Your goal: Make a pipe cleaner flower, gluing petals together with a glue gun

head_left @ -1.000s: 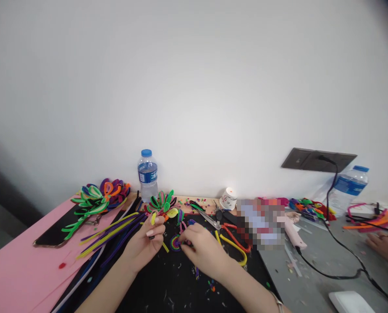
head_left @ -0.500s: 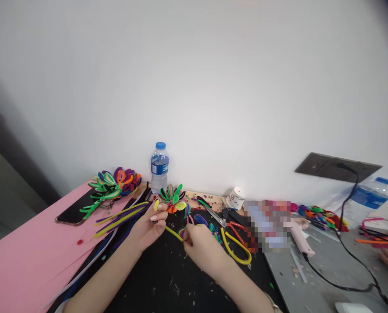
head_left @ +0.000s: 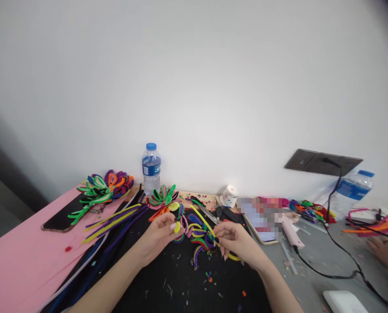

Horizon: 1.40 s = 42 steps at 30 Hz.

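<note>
My left hand (head_left: 159, 232) is closed in a pinch on the looped end of a yellow pipe cleaner (head_left: 203, 221), just above the black mat (head_left: 181, 282). My right hand (head_left: 235, 241) is closed on the same yellow pipe cleaner further along, near its other end. Between my hands lies a small cluster of bent pipe cleaners (head_left: 197, 237) in purple, pink, green and yellow. A finished green and pink pipe-cleaner flower (head_left: 163, 198) sits just beyond my left hand.
Straight yellow and purple pipe cleaners (head_left: 115, 219) lie left of my left hand. Further off are a phone (head_left: 58, 221) on pink paper, a second flower pile (head_left: 104, 187), a water bottle (head_left: 151, 167), scissors (head_left: 213, 215), a glue gun (head_left: 290, 232) with its cable, and another person's hand (head_left: 386, 252).
My right hand moved right and lifted, pulling the yellow pipe cleaner out between both hands. The bent cluster it covered now shows. The camera also shifted a little.
</note>
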Motion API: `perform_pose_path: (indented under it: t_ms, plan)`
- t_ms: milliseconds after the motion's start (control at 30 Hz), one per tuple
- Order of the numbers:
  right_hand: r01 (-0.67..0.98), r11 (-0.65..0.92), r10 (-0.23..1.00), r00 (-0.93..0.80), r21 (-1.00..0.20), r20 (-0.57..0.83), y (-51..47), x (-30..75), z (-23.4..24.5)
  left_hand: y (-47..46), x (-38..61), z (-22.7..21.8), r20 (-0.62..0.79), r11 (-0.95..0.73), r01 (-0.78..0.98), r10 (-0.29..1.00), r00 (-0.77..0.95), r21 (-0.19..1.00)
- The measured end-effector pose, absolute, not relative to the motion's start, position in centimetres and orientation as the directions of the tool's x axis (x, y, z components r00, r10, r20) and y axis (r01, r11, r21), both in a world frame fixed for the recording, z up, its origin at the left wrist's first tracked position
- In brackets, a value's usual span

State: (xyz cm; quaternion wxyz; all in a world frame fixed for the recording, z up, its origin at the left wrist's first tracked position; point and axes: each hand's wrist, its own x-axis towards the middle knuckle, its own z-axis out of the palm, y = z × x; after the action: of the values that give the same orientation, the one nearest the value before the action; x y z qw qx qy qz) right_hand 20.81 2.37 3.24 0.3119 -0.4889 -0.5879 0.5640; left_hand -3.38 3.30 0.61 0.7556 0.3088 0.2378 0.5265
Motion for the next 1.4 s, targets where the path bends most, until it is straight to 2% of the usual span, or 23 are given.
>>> perform_pose_path:
  t_ms: [167,333,400,500,567,667,867,1000,1233,1400]
  plan:
    - [0.163,-0.231,0.813,-0.510,-0.959,-0.283,0.7,19.7,2.5,1.9,-2.0,1.4,-0.017,0.232,-0.413,0.887,0.462,0.881]
    - [0.130,-0.334,0.721,-0.603,-0.934,-0.342,0.2,19.5,2.0,1.3,-1.4,1.4,-0.062,0.299,-0.378,0.848,0.526,0.876]
    - [0.088,-0.320,0.748,-0.587,-0.943,-0.309,0.4,19.5,2.2,1.1,-1.4,1.2,-0.085,0.330,-0.346,0.820,0.566,0.878]
    - [-0.007,-0.221,0.864,-0.466,-0.975,-0.193,0.5,19.0,2.5,0.8,-1.2,0.9,-0.145,0.405,-0.254,0.731,0.666,0.878]
    - [-0.038,-0.184,0.894,-0.423,-0.982,-0.151,0.4,18.5,2.5,0.4,-1.0,0.8,-0.178,0.454,-0.206,0.668,0.723,0.867]
    - [-0.076,-0.214,0.893,-0.419,-0.974,-0.163,0.1,17.7,2.3,0.0,-0.6,0.6,-0.195,0.494,-0.191,0.626,0.755,0.848]
    - [-0.230,-0.317,0.892,-0.401,-0.920,-0.207,0.1,17.6,1.7,0.0,-0.3,0.6,-0.190,0.489,-0.235,0.671,0.716,0.840]
    - [-0.162,-0.312,0.879,-0.424,-0.936,-0.220,0.2,17.8,1.5,0.2,-0.3,0.7,-0.191,0.486,-0.247,0.687,0.701,0.838]
    - [0.018,-0.225,0.875,-0.436,-0.974,-0.210,0.0,17.5,1.3,0.3,-0.4,0.5,-0.234,0.562,-0.229,0.632,0.739,0.795]
    - [0.136,-0.227,0.850,-0.456,-0.964,-0.264,0.1,17.9,1.3,0.2,-0.6,0.2,-0.246,0.587,-0.226,0.615,0.749,0.777]
